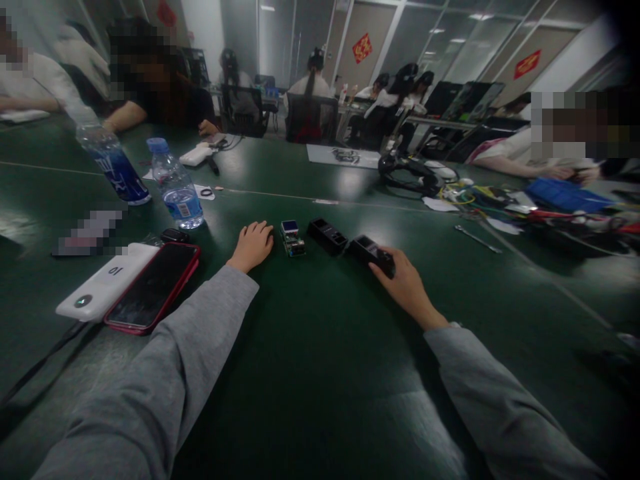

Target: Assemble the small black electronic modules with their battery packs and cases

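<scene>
Head view: at left, a white device (107, 283) bears the digits 0 and 1; lettering on the bottle (116, 172) at upper left blurs. Around centre, the left hand (254, 245) lies loosely spread beside a circuit board (293, 240); the right hand (407, 283) grips a black case (366, 249), its end finger-hidden.

A dark green tabletop (300, 373) crossed by pale seams; at its left, a white power bank (107, 283) and a red-cased phone (155, 287) side by side; behind them, a clear bottle (175, 183) and a blue-labelled bottle (120, 167), both standing; near the middle, a small circuit board (293, 240) just beside a black case (326, 235); to the right, a metal wrench (477, 239) and tangled cables (457, 193)
</scene>
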The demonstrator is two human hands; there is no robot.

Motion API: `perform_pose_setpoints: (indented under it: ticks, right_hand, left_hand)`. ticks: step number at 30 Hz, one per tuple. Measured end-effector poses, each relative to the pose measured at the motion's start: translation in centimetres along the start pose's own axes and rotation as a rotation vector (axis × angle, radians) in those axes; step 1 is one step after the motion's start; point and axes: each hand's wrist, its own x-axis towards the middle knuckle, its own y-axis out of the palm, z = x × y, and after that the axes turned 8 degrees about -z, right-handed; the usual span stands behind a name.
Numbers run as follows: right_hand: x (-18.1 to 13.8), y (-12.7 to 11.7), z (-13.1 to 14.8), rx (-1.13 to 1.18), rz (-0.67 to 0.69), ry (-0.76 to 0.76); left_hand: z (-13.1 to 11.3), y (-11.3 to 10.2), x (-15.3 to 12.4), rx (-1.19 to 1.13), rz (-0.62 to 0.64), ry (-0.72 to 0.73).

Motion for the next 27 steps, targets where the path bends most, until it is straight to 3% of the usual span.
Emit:
perform_pose_setpoints:
  ticks: [18, 27]
  right_hand:
    - [-0.08, -0.01, -0.13, -0.079, -0.066, 0.035]
    - [0.21, -0.05, 0.27, -0.162, -0.187, -0.107]
  left_hand:
    - [0.28, 0.38, 0.07, -0.002, -0.015, 0.009]
    - [0.29, 0.36, 0.09, -0.003, -0.005, 0.006]
